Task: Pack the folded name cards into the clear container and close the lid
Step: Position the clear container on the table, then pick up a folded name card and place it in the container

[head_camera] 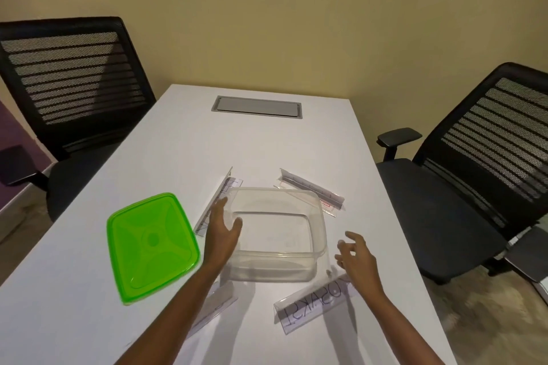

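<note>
An empty clear plastic container (318, 234) stands open on the white table (89, 320). Its green lid (149, 244) lies flat to the left. Several folded name cards in clear holders lie around it: one behind my left hand (218, 195), one at the back right (314, 191), one in front with handwritten letters (314, 310), one under my left forearm (212, 310). My left hand (222, 230) is open against the container's left wall. My right hand (357, 258) hovers open by the container's right front corner, above the lettered card.
A black mesh office chair (74, 83) stands at the table's left side and another (480, 163) at the right. A grey cable hatch (257, 107) is set into the table's far end. The table's right edge runs close to the lettered card.
</note>
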The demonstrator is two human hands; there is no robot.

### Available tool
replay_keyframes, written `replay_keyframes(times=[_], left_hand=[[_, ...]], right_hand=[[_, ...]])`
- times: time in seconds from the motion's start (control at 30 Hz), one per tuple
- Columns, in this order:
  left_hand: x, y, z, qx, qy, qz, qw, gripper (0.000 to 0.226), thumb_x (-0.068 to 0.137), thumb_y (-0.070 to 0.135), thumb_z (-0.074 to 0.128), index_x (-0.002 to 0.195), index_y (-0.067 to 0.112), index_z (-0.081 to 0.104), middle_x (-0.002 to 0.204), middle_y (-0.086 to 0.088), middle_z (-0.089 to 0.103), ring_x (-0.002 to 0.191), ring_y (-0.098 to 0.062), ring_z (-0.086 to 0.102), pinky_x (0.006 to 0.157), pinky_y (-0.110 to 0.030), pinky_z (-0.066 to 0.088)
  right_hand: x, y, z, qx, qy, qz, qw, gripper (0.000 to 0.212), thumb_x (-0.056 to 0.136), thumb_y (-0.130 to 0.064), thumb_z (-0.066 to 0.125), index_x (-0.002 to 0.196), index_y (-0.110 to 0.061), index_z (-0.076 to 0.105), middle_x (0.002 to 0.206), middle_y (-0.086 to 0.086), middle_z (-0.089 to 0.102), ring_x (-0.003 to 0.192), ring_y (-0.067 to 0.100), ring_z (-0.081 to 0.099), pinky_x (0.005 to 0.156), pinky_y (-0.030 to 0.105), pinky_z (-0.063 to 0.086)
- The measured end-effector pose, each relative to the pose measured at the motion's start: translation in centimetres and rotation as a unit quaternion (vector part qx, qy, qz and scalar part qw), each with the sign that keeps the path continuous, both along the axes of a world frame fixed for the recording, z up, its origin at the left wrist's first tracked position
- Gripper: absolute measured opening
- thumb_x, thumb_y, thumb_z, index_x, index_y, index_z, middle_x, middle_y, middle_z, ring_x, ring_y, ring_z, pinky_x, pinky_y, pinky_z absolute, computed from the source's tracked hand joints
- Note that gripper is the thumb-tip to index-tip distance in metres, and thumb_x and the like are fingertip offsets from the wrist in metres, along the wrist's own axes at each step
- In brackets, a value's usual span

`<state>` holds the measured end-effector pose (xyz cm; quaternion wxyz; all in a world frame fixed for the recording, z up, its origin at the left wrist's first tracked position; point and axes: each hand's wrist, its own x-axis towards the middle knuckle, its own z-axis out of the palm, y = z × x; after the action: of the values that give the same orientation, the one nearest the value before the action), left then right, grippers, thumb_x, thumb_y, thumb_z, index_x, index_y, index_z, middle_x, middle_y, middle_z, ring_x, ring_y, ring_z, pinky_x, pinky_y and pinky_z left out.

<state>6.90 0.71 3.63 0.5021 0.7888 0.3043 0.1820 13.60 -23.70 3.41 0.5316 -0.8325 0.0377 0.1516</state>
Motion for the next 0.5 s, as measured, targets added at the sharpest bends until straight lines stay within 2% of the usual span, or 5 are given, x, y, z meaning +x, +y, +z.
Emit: replay_keyframes(times=[0.13, 0.23, 0.37, 0.43, 0.5], left_hand=[[-3.8, -4.2, -1.1, 0.146, -0.067, -0.085, 0.983, 0.040, 0.088, 0.009, 0.042, 0.126, 0.009, 0.054, 0.133, -0.008, 0.054, 0.128, -0.004, 0.040, 0.107, -0.007, 0.026], [-6.3, -7.7, -2.8, 0.152, -0.067, -0.145, 0.975, 0.036, 0.084, 0.017, 0.038, 0.113, 0.023, 0.057, 0.114, 0.004, 0.056, 0.109, 0.012, 0.043, 0.094, 0.009, 0.025], [-7.6, -11.3, -4.9, 0.032, 0.070, -0.087, 0.993, 0.037, 0.096, 0.019, 0.041, 0.133, 0.020, 0.046, 0.130, -0.003, 0.047, 0.112, -0.010, 0.051, 0.091, -0.011, 0.039], [-7.1, -12.2, -5.0, -0.053, 0.164, -0.044, 0.984, 0.041, 0.098, 0.025, 0.037, 0.139, 0.017, 0.039, 0.136, -0.014, 0.044, 0.120, -0.026, 0.052, 0.100, -0.030, 0.040], [-6.3, -12.5, -5.0, -0.132, 0.222, -0.020, 0.966, 0.042, 0.099, 0.029, 0.034, 0.138, 0.014, 0.039, 0.134, -0.018, 0.048, 0.116, -0.033, 0.054, 0.095, -0.035, 0.043]], right_hand=[[-0.6, -2.8, -0.7, 0.002, 0.000, -0.025, 1.000, 0.031, 0.094, -0.014, 0.047, 0.125, -0.008, 0.047, 0.119, 0.021, 0.059, 0.089, 0.030, 0.061, 0.083, 0.038, 0.052], [-1.3, -4.3, -1.5, -0.007, 0.019, -0.035, 0.999, 0.032, 0.094, -0.013, 0.047, 0.126, -0.007, 0.046, 0.116, 0.021, 0.058, 0.088, 0.031, 0.060, 0.070, 0.034, 0.053], [-1.5, -4.8, -2.5, 0.007, 0.070, -0.071, 0.995, 0.039, 0.096, -0.019, 0.044, 0.133, -0.009, 0.037, 0.102, 0.016, 0.056, 0.086, 0.032, 0.059, 0.070, 0.035, 0.049], [-1.2, -4.5, -2.8, 0.008, 0.093, -0.084, 0.992, 0.041, 0.097, -0.023, 0.042, 0.135, -0.010, 0.033, 0.095, 0.015, 0.057, 0.082, 0.031, 0.058, 0.073, 0.041, 0.052], [-0.9, -4.1, -3.1, 0.016, 0.109, -0.091, 0.990, 0.045, 0.096, -0.027, 0.042, 0.135, -0.008, 0.031, 0.082, 0.013, 0.057, 0.076, 0.031, 0.057, 0.071, 0.043, 0.054]])
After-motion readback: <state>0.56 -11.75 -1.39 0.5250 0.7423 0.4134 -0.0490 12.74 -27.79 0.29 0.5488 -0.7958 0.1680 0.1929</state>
